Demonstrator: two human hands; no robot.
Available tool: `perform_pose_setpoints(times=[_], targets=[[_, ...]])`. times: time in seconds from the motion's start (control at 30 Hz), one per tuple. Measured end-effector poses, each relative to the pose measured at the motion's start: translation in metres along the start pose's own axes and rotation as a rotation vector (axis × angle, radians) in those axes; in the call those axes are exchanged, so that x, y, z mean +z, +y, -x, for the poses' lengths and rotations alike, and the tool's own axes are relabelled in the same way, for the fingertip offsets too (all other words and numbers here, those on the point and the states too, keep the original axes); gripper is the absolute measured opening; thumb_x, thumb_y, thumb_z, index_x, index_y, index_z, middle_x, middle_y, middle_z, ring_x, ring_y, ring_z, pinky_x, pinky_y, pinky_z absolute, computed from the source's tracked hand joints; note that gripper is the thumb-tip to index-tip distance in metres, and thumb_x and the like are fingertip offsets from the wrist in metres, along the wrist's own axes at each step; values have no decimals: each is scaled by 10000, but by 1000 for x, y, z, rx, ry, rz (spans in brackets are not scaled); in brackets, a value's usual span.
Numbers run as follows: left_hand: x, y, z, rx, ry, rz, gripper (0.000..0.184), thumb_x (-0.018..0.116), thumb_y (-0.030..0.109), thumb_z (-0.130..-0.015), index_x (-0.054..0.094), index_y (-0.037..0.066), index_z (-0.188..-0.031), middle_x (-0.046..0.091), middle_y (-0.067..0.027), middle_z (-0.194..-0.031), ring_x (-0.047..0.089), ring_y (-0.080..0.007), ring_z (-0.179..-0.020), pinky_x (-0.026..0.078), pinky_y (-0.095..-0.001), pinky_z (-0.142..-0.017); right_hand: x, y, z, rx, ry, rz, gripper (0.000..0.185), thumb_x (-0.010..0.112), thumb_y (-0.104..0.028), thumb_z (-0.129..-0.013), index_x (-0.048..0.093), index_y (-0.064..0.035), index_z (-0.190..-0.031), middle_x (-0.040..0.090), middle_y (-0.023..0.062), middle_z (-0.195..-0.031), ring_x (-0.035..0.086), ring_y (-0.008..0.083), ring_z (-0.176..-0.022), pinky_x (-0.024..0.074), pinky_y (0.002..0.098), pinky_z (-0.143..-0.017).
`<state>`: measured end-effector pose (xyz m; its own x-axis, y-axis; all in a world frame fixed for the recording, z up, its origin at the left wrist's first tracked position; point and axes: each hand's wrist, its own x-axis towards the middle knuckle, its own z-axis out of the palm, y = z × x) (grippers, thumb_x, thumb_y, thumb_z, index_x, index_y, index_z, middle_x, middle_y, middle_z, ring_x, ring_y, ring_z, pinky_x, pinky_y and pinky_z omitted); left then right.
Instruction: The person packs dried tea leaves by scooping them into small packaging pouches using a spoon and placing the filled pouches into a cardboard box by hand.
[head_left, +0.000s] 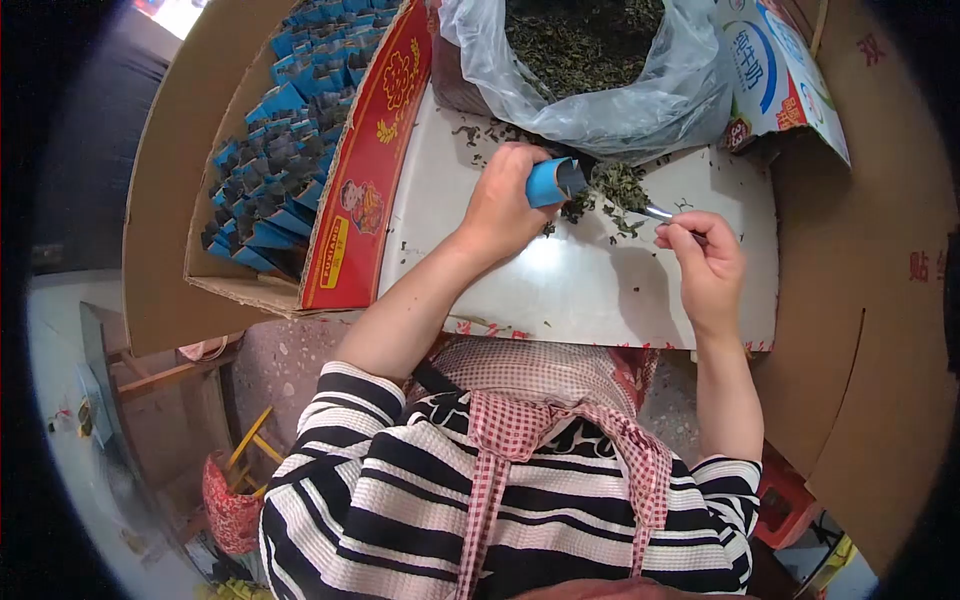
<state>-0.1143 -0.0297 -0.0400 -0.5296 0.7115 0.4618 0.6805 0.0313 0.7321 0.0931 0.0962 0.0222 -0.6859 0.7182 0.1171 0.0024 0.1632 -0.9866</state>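
Observation:
My left hand [507, 200] is wrapped round a small blue packet [545, 184], whose open mouth with a silvery inside faces right. In my right hand [708, 262] is the handle of a metal spoon [658, 212], pinched between thumb and fingers. Dried tea leaves [618, 186] are heaped on the spoon, close to the packet's mouth but apart from it. Behind both hands stands a clear plastic bag [610, 125], open at the top and full of dark dried leaves [585, 45].
Loose leaves are scattered over the white tabletop [560, 290]. To the left, a red-sided cardboard box [355, 215] holds many upright blue packets [290, 140]. A milk carton box [785, 80] stands at the back right, beside large cardboard sheets [850, 250].

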Motion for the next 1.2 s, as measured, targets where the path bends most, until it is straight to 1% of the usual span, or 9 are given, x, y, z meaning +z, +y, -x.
perform_pose_setpoints(times=[0.13,0.37,0.5,0.57,0.6,0.67,0.8,1.07,1.2], targets=[[2,-4,1,88,29,-5,528,770,-2,-571,524,47,-1037,540,-167,-1002,529,-380,-963,452,-432,-844,-4,-17,-13,-4,-136,34,83,577,-22,-902,591,13,-975,640,67,-882,629,127,-810,522,261,-756],[4,-2,4,112,82,3,562,725,-70,-510,527,46,-1023,527,-174,-1028,526,-379,-993,449,-417,-872,5,-52,-52,29,-411,191,49,593,-51,-891,580,-10,-915,597,21,-802,568,76,-728,479,228,-671],[4,-4,6,146,28,72,559,724,-36,-546,506,58,-1051,506,-167,-1021,515,-379,-969,445,-433,-848,26,-62,-71,21,-528,211,86,605,-104,-875,560,-34,-853,563,4,-719,522,64,-634,433,218,-577],[10,-5,7,152,56,127,573,751,-28,-517,516,64,-1032,514,-165,-981,523,-378,-958,456,-422,-840,36,-60,-78,254,-439,202,97,611,-108,-865,554,-33,-842,543,14,-645,506,80,-545,424,231,-503],[11,-5,7,137,57,141,566,754,-22,-522,515,64,-1028,512,-162,-978,524,-373,-956,457,-423,-835,41,-58,-81,231,-470,194,97,611,-108,-865,554,-33,-842,543,14,-645,506,80,-545,424,231,-503],[2,-1,7,109,38,149,535,759,-5,-554,511,60,-1023,511,-157,-984,530,-363,-949,464,-419,-815,50,-54,-83,438,-294,39,89,601,-97,-854,561,-41,-799,532,20,-574,483,112,-445,392,246,-413],[-5,-2,7,16,67,167,510,763,2,-582,509,63,-1021,511,-149,-1002,540,-358,-945,471,-407,-799,55,-51,-87,549,-203,-13,100,591,-100,-861,553,-30,-801,529,41,-548,448,129,-383,350,244,-347],[-11,-3,6,-18,34,195,512,760,-6,-588,507,61,-1029,521,-146,-997,539,-356,-958,466,-404,-820,46,-64,-89,647,-193,-127,149,515,-147,-912,515,-69,-786,506,28,-543,432,141,-390,350,285,-390],[-9,-3,5,-52,80,189,498,764,-10,-600,513,53,-1026,529,-151,-998,540,-359,-976,460,-405,-844,36,-76,-95,572,-177,-248,157,530,-154,-916,512,-68,-786,509,25,-552,431,134,-400,355,276,-397]])
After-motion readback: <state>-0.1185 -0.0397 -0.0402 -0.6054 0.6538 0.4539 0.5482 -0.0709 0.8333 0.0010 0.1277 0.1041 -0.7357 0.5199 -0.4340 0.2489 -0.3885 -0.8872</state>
